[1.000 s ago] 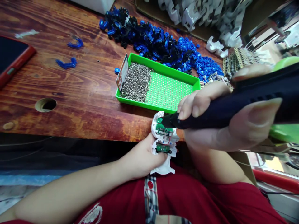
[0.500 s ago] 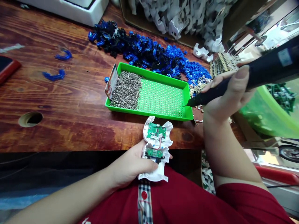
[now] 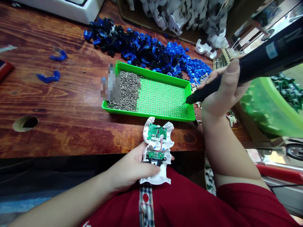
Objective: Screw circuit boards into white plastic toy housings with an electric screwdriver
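Held in my left hand (image 3: 134, 165) is an opened white plastic housing (image 3: 163, 176), its two halves joined by short wires. Each half carries a green circuit board (image 3: 157, 131), and my thumb presses on the lower half. My right hand (image 3: 222, 88) is wrapped round a black electric screwdriver (image 3: 258, 67) that slants down to the left. The bit's tip is over the right end of a green perforated tray (image 3: 146, 115). Many small metal screws (image 3: 127, 90) fill the tray's left part.
Behind the tray runs a heap of blue and black plastic parts (image 3: 142, 47). A box of white shells (image 3: 163, 15) stands at the back. At the right is a light green basin (image 3: 262, 110) with circuit boards. Two blue curved pieces (image 3: 49, 76) and a round hole (image 3: 25, 123) are at the left.
The view has shifted slightly, so the tray and bench things appear further left. The right hand with the screwdriver appears slightly further left and up. The left hand holds the housing as before.
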The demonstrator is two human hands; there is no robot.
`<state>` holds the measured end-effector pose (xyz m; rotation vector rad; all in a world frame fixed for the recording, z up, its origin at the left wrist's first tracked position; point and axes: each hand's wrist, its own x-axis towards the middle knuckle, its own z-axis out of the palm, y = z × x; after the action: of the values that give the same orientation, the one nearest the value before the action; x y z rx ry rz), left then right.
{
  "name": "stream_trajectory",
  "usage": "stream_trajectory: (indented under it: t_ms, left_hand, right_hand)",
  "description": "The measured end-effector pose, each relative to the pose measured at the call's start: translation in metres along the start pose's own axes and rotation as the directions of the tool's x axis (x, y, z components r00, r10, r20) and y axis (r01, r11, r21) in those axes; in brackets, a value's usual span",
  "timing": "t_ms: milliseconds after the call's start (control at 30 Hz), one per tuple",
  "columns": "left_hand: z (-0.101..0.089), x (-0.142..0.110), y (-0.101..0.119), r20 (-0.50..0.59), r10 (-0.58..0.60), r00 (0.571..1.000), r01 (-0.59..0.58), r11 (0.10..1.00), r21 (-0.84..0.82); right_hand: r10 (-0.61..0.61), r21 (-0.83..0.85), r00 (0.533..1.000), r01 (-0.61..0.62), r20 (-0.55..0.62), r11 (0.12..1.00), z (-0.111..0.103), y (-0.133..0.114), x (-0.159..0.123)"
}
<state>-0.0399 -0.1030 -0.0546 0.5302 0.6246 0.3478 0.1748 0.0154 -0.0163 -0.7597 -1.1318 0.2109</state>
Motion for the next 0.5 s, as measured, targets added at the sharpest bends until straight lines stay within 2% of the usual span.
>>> stream_trajectory:
  t_ms: [200,367,500]
  left_hand:
    - [-0.001,0.000,-0.001,0.011,-0.015,1.000,0.014,1.000,0.010]
    - [-0.001,0.001,-0.002,0.015,0.014,1.000,-0.013,0.999,-0.050]
    - [0.000,0.002,-0.002,0.009,0.005,1.000,-0.004,0.997,-0.082]
  right_hand:
    - [0.010,-0.076,1.000,-0.009,0.011,0.997,-0.004,0.006,0.001]
    - [0.015,-0.095,0.999,-0.012,0.030,0.995,-0.003,0.006,0.000]
    - [-0.007,-0.104,0.998,0.000,-0.067,0.995,0.000,-0.007,0.004]
